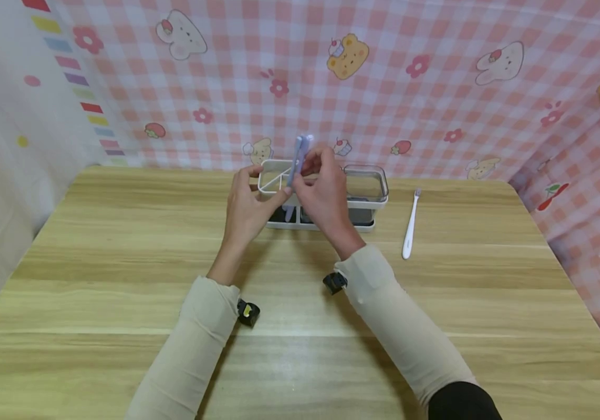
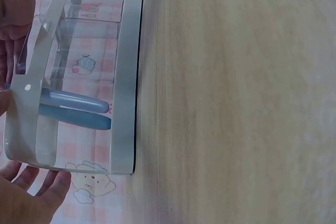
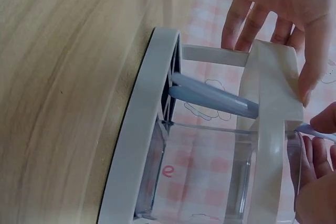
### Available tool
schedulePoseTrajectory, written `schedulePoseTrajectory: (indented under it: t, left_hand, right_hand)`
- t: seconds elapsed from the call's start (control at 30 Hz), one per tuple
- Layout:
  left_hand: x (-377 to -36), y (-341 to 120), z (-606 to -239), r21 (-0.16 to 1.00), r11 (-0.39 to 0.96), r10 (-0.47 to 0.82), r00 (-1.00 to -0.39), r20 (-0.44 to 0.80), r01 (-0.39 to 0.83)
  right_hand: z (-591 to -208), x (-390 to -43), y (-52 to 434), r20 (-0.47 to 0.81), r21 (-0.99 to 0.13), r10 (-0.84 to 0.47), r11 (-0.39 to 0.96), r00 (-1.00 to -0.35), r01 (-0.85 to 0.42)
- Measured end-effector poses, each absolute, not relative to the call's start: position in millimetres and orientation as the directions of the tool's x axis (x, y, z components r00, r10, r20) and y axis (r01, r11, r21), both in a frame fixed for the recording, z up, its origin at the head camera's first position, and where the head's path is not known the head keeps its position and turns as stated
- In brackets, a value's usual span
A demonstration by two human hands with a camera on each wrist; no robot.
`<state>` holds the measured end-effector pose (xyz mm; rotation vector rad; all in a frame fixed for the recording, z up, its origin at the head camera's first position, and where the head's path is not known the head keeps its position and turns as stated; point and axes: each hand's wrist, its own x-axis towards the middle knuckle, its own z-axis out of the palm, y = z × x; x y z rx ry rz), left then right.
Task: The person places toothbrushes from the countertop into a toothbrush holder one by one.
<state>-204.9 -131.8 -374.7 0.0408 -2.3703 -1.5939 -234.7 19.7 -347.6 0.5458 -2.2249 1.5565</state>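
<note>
Right hand (image 1: 326, 192) pinches upright pale-blue plastic toothbrushes (image 1: 297, 160), long axis vertical, over white plastic holder (image 1: 368, 204); left hand (image 1: 247, 204) steadies holder's near-left rim, fingers relaxed.

Hands: two, the left hand (image 1: 247, 204) and the right hand (image 1: 323, 195), both at the holder.

Holders: one white toothbrush holder (image 1: 370, 204), directly under the hands, with one clear cup (image 1: 365, 184) seated in it just right of the right hand.

Toothbrushes: three in total, as far as the views allow. Two bluish toothbrushes (image 3: 210, 94) stand together in the holder between the hands; their tops (image 1: 300, 153) sit at the fingertips. One white toothbrush (image 1: 410, 224) lies on the desk (image 1: 95, 262), well right of the right hand.

Desks: one.
</note>
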Motion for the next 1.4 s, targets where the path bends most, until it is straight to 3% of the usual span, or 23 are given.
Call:
schedulePoseTrajectory:
  t: [0.53, 1.07, 1.23, 1.4]
  left_hand:
    - [-208.0, -132.1, -371.1, 0.911, 0.385, -0.181, -0.956, 0.232, 0.148]
    - [-204.6, -130.4, -374.2, 0.916, 0.379, -0.184, -0.959, 0.216, 0.133]
    - [-204.5, -130.2, -374.0, 0.914, 0.385, -0.185, -0.959, 0.213, 0.129]
    - [-203.7, -130.6, -373.7, 0.915, 0.387, -0.183, -0.962, 0.202, 0.118]
  right_hand:
    - [-341.6, -237.5, 23.1, 0.482, -0.798, -0.131, 0.343, -0.867, -0.495]
    - [-339.1, -228.7, 35.2, 0.397, -0.875, -0.126, 0.247, -0.909, -0.416]
    - [-338.0, -224.8, 44.1, 0.405, -0.845, -0.133, 0.323, -0.905, -0.425]
    - [-339.5, -225.2, 53.6, 0.465, -0.719, -0.19, 0.49, -0.865, -0.493]
